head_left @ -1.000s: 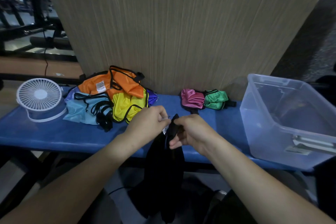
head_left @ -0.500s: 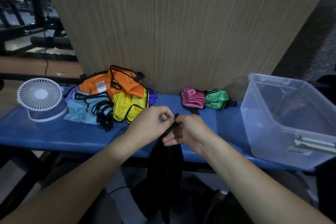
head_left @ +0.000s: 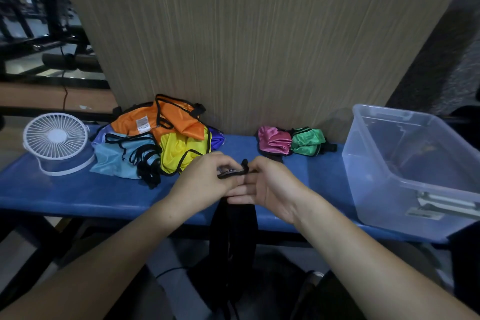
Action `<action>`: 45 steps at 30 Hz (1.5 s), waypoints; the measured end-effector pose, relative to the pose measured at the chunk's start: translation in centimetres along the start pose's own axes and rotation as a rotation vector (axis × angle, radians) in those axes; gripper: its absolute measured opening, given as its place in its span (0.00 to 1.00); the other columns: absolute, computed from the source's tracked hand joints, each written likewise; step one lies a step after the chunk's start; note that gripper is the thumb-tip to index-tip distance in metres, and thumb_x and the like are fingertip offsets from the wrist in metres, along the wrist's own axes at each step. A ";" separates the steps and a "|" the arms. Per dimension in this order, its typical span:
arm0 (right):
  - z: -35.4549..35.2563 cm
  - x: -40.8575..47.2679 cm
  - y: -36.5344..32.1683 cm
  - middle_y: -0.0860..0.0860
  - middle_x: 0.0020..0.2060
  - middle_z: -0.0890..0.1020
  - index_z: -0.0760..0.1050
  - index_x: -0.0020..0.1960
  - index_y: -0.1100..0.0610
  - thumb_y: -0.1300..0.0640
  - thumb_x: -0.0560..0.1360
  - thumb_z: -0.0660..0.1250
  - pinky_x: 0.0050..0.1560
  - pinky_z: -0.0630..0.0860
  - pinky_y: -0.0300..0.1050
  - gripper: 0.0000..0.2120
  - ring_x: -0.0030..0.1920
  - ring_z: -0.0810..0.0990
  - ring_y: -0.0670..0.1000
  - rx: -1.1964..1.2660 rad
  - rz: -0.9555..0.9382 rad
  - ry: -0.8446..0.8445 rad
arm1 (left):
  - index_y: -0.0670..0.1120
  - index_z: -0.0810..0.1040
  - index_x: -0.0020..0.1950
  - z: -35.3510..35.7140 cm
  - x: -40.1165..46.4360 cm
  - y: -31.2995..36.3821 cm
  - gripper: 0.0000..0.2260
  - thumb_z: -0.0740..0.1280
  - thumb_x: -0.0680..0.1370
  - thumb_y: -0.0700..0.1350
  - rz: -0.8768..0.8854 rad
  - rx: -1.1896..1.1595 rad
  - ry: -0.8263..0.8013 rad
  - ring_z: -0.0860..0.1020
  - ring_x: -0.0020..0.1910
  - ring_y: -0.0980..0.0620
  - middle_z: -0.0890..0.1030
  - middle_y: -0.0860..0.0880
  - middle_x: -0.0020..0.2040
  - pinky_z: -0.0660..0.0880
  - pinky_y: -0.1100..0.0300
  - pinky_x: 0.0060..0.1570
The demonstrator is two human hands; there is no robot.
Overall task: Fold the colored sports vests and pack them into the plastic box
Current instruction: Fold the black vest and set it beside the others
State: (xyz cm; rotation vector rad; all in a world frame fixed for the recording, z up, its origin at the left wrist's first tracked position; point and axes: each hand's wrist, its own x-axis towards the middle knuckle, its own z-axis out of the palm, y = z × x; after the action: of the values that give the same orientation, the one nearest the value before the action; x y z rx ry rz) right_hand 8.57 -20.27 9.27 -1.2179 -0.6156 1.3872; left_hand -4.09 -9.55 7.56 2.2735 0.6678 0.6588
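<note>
A black vest [head_left: 233,236] hangs down over the front edge of the blue bench [head_left: 78,195]. My left hand [head_left: 205,179] and my right hand [head_left: 267,182] meet above the bench and both pinch the vest's top edge between them. A loose heap of vests lies at the back left: orange [head_left: 166,122], yellow [head_left: 179,150], light blue [head_left: 117,156] and a purple bit [head_left: 217,138]. A folded pink vest [head_left: 274,141] and a folded green vest [head_left: 307,141] sit at the back centre. The clear plastic box [head_left: 384,189] stands on the right.
A small white fan [head_left: 55,139] stands on the bench's far left. A wood-grain panel [head_left: 259,47] rises right behind the bench. Dark gym equipment [head_left: 46,41] fills the back left. The box's latch [head_left: 446,205] faces me.
My hands have drawn the black vest's top edge closer together and flattened it. The white label that showed between my fingers is now hidden.
</note>
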 end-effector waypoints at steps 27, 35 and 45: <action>-0.9 -0.4 -3.5 0.46 0.31 0.74 0.70 0.41 0.56 0.65 0.73 0.73 0.37 0.65 0.45 0.12 0.34 0.70 0.46 -0.759 -0.709 0.103 | 0.57 0.82 0.50 -7.8 2.1 2.6 0.04 0.73 0.76 0.51 0.260 0.155 -0.192 0.77 0.50 0.58 0.78 0.56 0.47 0.74 0.53 0.52; 0.6 -0.6 -4.4 0.43 0.32 0.73 0.70 0.41 0.56 0.64 0.72 0.72 0.37 0.63 0.45 0.11 0.35 0.68 0.45 -0.697 -0.818 0.131 | 0.53 0.81 0.43 -8.4 2.0 5.7 0.09 0.76 0.72 0.56 0.284 0.134 -0.116 0.79 0.44 0.56 0.81 0.53 0.39 0.74 0.50 0.47; -1.8 -1.2 -0.7 0.53 0.34 0.72 0.68 0.48 0.57 0.68 0.75 0.72 0.39 0.67 0.43 0.14 0.37 0.69 0.51 -0.537 -0.635 -0.014 | 0.50 0.81 0.47 -9.0 3.5 5.1 0.04 0.67 0.78 0.48 0.252 0.097 -0.140 0.81 0.49 0.51 0.83 0.51 0.44 0.76 0.47 0.55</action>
State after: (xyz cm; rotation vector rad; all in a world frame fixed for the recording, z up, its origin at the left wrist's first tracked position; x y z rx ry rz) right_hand 10.24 -21.75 9.69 -1.2626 -1.3111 0.7087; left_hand -5.59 -6.61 17.99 2.4922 0.3564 0.5864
